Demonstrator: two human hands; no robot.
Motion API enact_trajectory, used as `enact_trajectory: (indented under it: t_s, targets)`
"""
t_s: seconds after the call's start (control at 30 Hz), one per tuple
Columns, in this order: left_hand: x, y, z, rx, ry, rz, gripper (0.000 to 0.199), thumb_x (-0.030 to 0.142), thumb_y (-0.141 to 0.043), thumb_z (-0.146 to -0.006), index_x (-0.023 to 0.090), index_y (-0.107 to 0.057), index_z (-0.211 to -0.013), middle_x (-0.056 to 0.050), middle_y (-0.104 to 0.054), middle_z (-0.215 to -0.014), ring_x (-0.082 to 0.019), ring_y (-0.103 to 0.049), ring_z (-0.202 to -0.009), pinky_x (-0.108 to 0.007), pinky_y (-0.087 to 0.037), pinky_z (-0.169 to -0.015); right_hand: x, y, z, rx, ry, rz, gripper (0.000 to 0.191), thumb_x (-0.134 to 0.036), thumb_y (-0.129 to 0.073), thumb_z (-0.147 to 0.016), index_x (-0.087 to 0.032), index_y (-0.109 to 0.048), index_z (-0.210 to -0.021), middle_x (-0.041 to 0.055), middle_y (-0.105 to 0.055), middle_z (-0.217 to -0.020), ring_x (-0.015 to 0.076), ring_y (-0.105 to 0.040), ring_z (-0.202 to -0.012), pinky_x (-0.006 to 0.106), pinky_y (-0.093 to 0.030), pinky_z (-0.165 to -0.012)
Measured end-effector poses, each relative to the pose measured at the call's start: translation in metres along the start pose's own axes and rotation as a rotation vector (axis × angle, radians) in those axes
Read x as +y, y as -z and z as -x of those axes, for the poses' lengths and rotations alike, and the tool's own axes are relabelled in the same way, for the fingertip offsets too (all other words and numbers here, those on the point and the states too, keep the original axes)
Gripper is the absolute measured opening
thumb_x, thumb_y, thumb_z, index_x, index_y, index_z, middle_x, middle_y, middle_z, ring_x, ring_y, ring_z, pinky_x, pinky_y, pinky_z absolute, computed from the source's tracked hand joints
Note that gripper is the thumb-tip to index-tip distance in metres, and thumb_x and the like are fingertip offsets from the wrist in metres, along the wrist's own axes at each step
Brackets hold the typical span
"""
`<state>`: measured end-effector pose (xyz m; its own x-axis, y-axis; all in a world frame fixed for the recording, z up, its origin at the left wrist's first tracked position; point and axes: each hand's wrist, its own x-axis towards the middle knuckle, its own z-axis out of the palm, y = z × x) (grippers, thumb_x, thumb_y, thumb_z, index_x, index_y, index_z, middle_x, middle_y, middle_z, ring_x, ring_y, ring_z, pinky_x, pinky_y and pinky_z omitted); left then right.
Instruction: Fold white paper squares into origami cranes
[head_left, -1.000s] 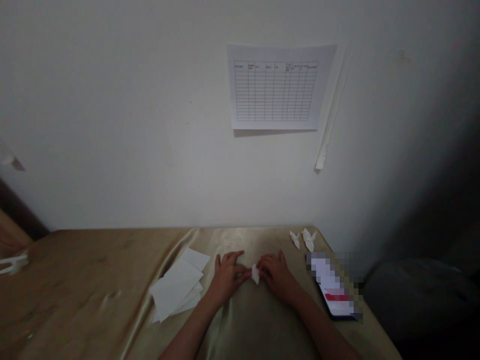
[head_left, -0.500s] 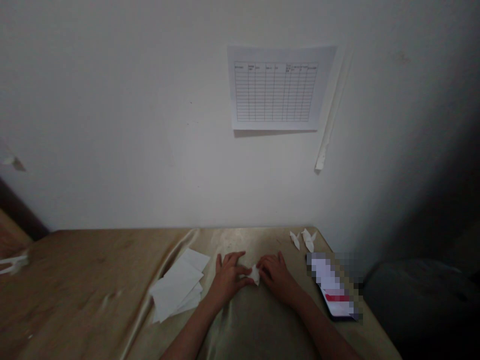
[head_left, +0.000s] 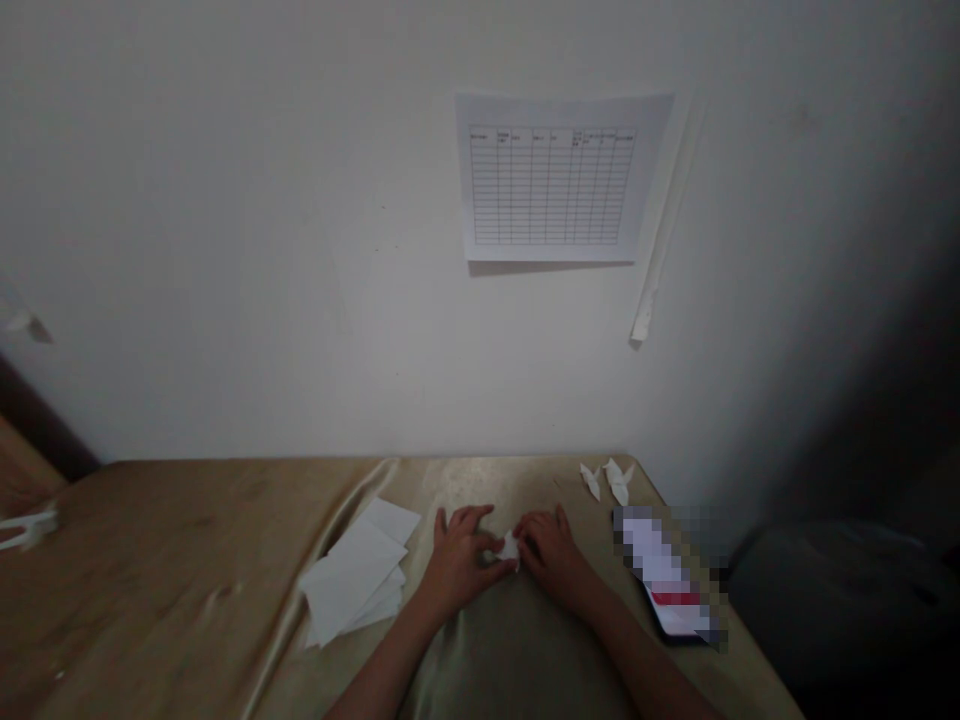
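A small white folded paper (head_left: 508,547) lies between my two hands over the cloth-covered table. My left hand (head_left: 461,560) holds its left and lower edge between thumb and forefinger, the other fingers spread. From the right, the fingertips of my right hand (head_left: 551,555) pinch the same paper. Several white paper sheets (head_left: 356,575) are stacked unevenly to the left of my left hand. Two small folded paper pieces, one narrow (head_left: 590,481) and one wider (head_left: 618,482), rest at the table's back right.
A phone (head_left: 671,580), partly pixelated, lies by the table's right edge. The tan cloth (head_left: 187,560) has a raised fold left of centre. A printed chart (head_left: 555,185) hangs on the wall behind. A white object (head_left: 30,528) sits at the far left.
My left thumb has moved slightly right along the lower edge of the small paper. The paper is turned a little between my fingers; my right hand is nearly where it was.
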<state>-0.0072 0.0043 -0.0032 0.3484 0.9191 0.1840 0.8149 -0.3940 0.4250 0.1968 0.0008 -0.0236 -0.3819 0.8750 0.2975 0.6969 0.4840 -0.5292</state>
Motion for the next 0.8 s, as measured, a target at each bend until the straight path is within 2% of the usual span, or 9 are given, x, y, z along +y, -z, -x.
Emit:
enact_trajectory:
  t_s: [0.23, 0.37, 0.57, 0.8]
  targets:
    - [0.002, -0.006, -0.001, 0.04, 0.003, -0.023, 0.016, 0.048, -0.069, -0.084, 0.035, -0.078, -0.087, -0.001, -0.059, -0.141, -0.031, -0.047, -0.132, -0.073, -0.006, -0.115, -0.003, 0.011, 0.001, -0.039, 0.003, -0.082, 0.015, -0.024, -0.047, -0.093, -0.026, -0.06, -0.101, 0.0019, -0.067, -0.109, 0.0206, -0.055, -0.117, 0.058, -0.004, -0.12]
    - [0.003, -0.007, -0.002, 0.049, 0.017, -0.021, 0.018, 0.047, -0.065, -0.088, 0.035, -0.078, -0.084, -0.001, -0.06, -0.14, -0.03, -0.048, -0.131, -0.072, -0.007, -0.115, -0.004, 0.015, 0.002, -0.038, -0.019, -0.102, 0.02, -0.025, -0.058, -0.085, -0.028, -0.063, -0.104, 0.0015, -0.067, -0.113, 0.0223, -0.053, -0.121, 0.057, 0.001, -0.119]
    - [0.002, -0.011, -0.003, 0.063, 0.017, -0.023, 0.019, 0.047, -0.066, -0.087, 0.032, -0.077, -0.083, -0.002, -0.06, -0.139, -0.03, -0.049, -0.131, -0.071, -0.006, -0.116, 0.0, 0.009, -0.001, -0.026, -0.046, -0.118, 0.011, -0.028, -0.061, -0.084, -0.026, -0.067, -0.092, 0.0008, -0.07, -0.11, 0.023, -0.053, -0.121, 0.057, 0.002, -0.118]
    - [-0.004, -0.011, -0.005, 0.04, -0.013, 0.021, 0.027, 0.056, -0.071, -0.079, 0.031, -0.076, -0.087, -0.003, -0.059, -0.14, -0.031, -0.048, -0.132, -0.071, -0.004, -0.116, 0.004, 0.005, -0.001, 0.004, -0.07, -0.164, 0.011, -0.026, -0.061, -0.084, -0.026, -0.066, -0.095, 0.0017, -0.07, -0.109, 0.022, -0.054, -0.122, 0.055, 0.002, -0.119]
